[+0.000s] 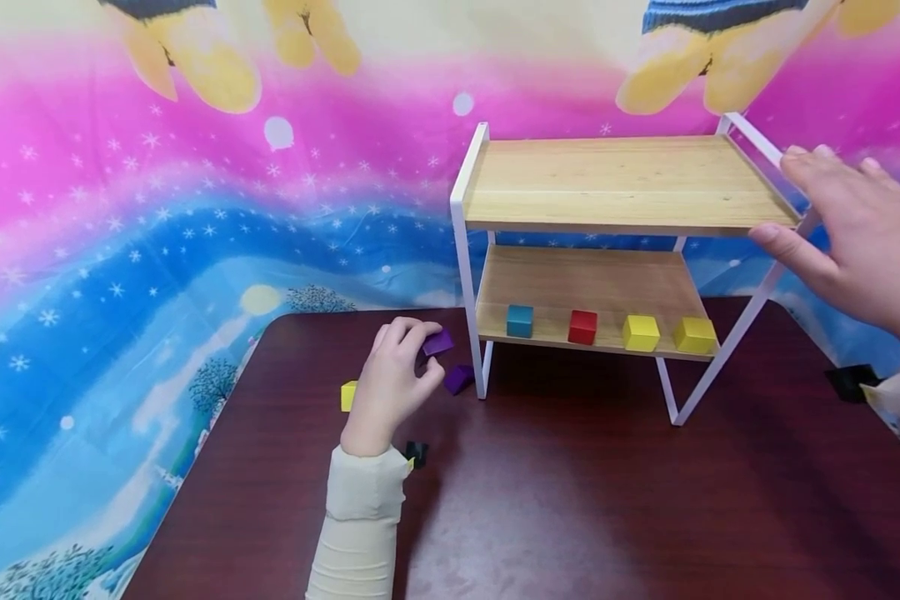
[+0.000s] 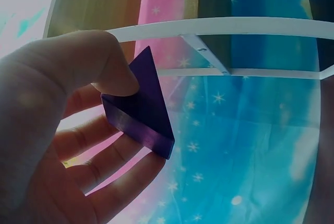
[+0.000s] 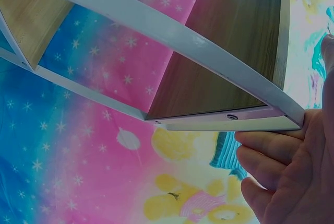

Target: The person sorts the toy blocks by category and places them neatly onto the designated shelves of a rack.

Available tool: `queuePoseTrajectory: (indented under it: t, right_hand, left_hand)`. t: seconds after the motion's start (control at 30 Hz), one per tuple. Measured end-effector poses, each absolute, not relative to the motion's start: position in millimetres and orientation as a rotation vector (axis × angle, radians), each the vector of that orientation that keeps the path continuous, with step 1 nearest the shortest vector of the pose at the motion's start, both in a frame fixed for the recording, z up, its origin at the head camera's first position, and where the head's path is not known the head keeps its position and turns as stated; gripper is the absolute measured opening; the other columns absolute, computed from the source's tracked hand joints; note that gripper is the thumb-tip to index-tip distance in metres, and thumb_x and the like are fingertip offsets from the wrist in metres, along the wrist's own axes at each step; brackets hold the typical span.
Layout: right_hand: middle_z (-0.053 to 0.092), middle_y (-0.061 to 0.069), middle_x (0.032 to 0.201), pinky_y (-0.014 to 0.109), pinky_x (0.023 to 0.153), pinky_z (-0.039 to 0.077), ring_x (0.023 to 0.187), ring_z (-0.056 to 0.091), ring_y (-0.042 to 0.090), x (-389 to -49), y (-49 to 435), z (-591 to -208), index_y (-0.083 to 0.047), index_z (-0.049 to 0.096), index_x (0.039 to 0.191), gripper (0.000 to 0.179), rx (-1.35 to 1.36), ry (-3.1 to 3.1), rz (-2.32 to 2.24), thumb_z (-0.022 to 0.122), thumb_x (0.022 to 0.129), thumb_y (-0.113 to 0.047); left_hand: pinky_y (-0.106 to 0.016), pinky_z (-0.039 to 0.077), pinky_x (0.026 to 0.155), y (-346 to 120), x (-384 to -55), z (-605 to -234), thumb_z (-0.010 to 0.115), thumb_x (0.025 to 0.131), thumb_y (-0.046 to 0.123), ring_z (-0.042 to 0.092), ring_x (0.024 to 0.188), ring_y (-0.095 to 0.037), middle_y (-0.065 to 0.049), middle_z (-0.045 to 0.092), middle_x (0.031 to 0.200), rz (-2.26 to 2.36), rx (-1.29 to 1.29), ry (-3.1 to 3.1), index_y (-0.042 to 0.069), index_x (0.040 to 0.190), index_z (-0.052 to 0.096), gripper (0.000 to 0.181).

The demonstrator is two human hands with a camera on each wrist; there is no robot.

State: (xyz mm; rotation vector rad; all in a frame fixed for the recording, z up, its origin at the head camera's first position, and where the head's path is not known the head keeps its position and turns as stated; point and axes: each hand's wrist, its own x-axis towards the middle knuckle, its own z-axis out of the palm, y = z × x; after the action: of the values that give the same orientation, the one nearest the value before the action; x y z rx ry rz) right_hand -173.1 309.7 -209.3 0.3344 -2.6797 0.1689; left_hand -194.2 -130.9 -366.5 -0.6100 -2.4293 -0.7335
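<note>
My left hand (image 1: 390,383) pinches a purple triangular block (image 2: 146,93) between thumb and fingers, just left of the shelf's left front leg. Below that block, a second purple block (image 1: 459,379) lies on the table beside the leg. A yellow block (image 1: 348,397) shows partly behind the left hand. At the upper right corner of the two-tier shelf (image 1: 607,183) is my right hand (image 1: 862,233), its fingers extended at the white side frame (image 3: 224,70) and the thumb near the top board's front corner.
Along the lower board's front edge stand a teal block (image 1: 520,321), a red block (image 1: 582,327), a yellow block (image 1: 641,332) and another yellow block (image 1: 694,335). The dark table (image 1: 555,517) carries the shelf. A patterned cloth (image 1: 157,208) hangs behind.
</note>
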Motion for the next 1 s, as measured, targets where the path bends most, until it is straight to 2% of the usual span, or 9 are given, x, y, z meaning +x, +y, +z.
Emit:
queuePoseTrajectory:
  t: [0.77,1.0]
  right_hand:
    - [0.017,0.035,0.160,0.049,0.124,-0.005,0.153,0.005,0.043,-168,309,-208,0.005,0.014,0.159,0.082,0.318,-2.710,0.142,0.038,0.105,-0.053]
    - [0.016,0.035,0.160,0.049,0.123,-0.006,0.153,0.004,0.042,-168,308,-208,0.006,0.013,0.158,0.082,0.309,-2.712,0.138,0.038,0.105,-0.053]
  left_hand:
    - [-0.040,0.052,0.080,-134,-194,-329,0.065,0.080,0.001,0.056,0.098,-0.029,-0.009,0.063,0.110,-0.607,-0.767,-2.301,0.006,0.114,0.071,0.034]
    - [-0.039,0.053,0.080,-135,-192,-316,0.064,0.082,0.001,0.055,0.099,-0.028,-0.008,0.062,0.110,-0.589,-0.800,-2.307,0.007,0.118,0.070,0.036]
